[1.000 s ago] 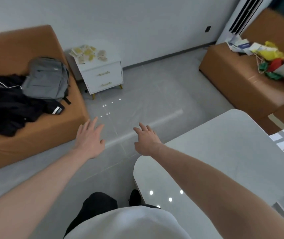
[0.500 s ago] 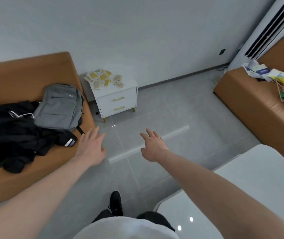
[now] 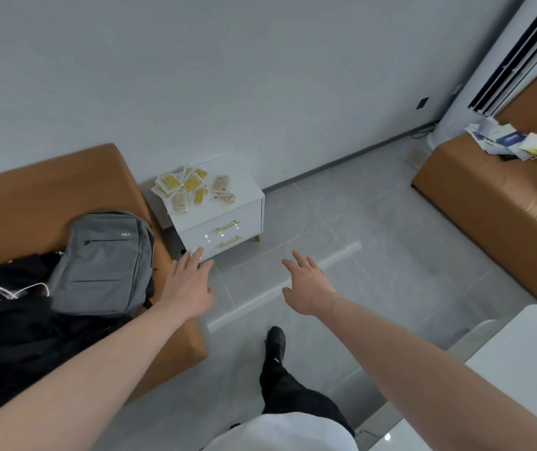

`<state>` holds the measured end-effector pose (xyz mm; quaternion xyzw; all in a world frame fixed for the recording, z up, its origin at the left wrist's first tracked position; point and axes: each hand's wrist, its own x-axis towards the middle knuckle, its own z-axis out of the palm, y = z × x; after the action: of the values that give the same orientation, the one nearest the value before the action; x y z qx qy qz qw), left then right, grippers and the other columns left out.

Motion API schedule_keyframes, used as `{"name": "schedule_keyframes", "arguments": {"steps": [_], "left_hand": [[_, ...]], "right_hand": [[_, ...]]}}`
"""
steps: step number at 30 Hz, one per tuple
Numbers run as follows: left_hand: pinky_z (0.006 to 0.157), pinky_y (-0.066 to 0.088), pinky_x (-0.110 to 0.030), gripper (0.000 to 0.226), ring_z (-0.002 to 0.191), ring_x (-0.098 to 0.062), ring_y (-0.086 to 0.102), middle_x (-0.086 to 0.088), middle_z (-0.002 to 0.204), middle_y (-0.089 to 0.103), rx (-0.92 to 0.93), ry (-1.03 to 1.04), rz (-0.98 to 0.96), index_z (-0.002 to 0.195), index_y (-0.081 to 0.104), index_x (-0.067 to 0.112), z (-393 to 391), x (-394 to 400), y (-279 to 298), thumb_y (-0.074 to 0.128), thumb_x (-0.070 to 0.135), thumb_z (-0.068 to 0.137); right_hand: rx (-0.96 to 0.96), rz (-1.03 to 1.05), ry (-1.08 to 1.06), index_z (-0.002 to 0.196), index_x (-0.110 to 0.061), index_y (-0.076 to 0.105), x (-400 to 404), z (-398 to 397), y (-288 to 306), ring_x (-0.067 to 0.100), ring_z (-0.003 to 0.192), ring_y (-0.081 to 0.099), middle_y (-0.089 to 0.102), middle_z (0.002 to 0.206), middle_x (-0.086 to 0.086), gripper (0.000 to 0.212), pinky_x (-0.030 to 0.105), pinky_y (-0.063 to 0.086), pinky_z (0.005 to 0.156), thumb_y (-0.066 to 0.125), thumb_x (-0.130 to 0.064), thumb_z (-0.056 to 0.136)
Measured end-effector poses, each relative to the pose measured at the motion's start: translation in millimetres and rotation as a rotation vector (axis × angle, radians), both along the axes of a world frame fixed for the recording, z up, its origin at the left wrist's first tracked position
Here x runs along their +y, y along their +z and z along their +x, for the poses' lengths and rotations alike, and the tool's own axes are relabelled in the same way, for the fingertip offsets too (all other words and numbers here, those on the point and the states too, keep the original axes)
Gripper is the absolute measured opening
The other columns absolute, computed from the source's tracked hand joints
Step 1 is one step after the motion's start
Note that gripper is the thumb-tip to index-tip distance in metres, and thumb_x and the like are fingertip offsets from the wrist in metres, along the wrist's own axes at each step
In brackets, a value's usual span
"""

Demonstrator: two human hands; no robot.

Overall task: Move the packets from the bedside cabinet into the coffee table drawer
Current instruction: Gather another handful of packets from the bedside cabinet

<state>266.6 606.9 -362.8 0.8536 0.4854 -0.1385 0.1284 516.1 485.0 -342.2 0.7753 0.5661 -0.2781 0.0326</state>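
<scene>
Approach step in hand: left hand point(image 3: 188, 284) and right hand point(image 3: 306, 288) reach forward, each grip open and empty, the packets point(image 3: 192, 187) untouched on the bedside cabinet point(image 3: 247, 196); next move calls for closing in and pinching packets.

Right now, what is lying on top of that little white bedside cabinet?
A loose scatter of packets, yellow and tan ones, some overlapping, lies on the bedside cabinet. Its two drawers are closed, so nothing inside shows.

The print on the packets point(image 3: 192, 187) atop the bedside cabinet point(image 3: 228, 219) is too small to read, and they overlap, so their count is unclear. The coffee table point(image 3: 517, 362) is cut off by the right and bottom edges; its drawer is out of sight. The left hand point(image 3: 189, 288) covers the cabinet's lower front corner
</scene>
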Motion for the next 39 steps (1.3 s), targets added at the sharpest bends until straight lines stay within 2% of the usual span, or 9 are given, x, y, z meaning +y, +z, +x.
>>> {"name": "schedule_keyframes", "arguments": {"steps": [10,20,28,34,39], "left_hand": [[0.128,0.012,-0.05,0.068,0.159,-0.032,0.004,-0.006,0.173,0.003,-0.047,0.178,-0.013,0.161,0.028,0.025,47.0,149.7,-5.7,0.052,0.038,0.099],[0.129,0.01,-0.048,0.069,0.16,-0.03,0.001,-0.005,0.173,0.001,-0.016,0.296,-0.091,0.162,0.023,0.023,35.0,275.0,-30.4,0.048,0.038,0.101],[0.128,0.015,-0.046,0.071,0.16,-0.03,0.004,-0.007,0.173,0.001,0.012,0.298,-0.219,0.163,0.023,0.023,27.6,436.6,-74.7,0.05,0.041,0.099],[0.12,0.032,-0.043,0.069,0.154,-0.028,0.023,-0.004,0.171,0.015,-0.04,0.487,-0.321,0.158,0.032,0.026,19.9,540.3,-127.9,0.058,0.041,0.096],[0.113,0.041,-0.041,0.064,0.144,-0.027,0.036,-0.002,0.162,0.03,-0.125,0.635,-0.392,0.152,0.041,0.021,24.0,599.0,-189.0,0.061,0.039,0.093]], "right_hand": [[0.0,-0.012,0.112,0.163,-0.022,0.022,188.1,75.0,-2.7,0.032,0.157,0.013,0.007,0.174,0.003,0.073,0.047,0.024,0.126,0.056,-0.025,0.099],[0.027,-0.061,0.208,0.164,-0.023,0.019,348.4,71.3,-29.3,0.027,0.159,0.009,0.002,0.174,0.0,0.074,0.048,0.028,0.125,0.056,-0.032,0.1],[0.105,-0.157,0.031,0.164,-0.024,0.019,472.0,70.2,-76.8,0.027,0.159,0.011,0.005,0.174,0.0,0.073,0.042,0.025,0.127,0.055,-0.031,0.101],[0.207,-0.204,-0.143,0.164,-0.023,0.022,549.0,62.8,-127.3,0.026,0.158,0.018,0.01,0.173,0.001,0.071,0.039,0.025,0.125,0.055,-0.033,0.102],[0.264,-0.261,-0.267,0.163,-0.022,0.025,595.7,66.0,-189.0,0.025,0.154,0.03,0.017,0.171,0.001,0.069,0.038,0.032,0.121,0.055,-0.033,0.102]]}}
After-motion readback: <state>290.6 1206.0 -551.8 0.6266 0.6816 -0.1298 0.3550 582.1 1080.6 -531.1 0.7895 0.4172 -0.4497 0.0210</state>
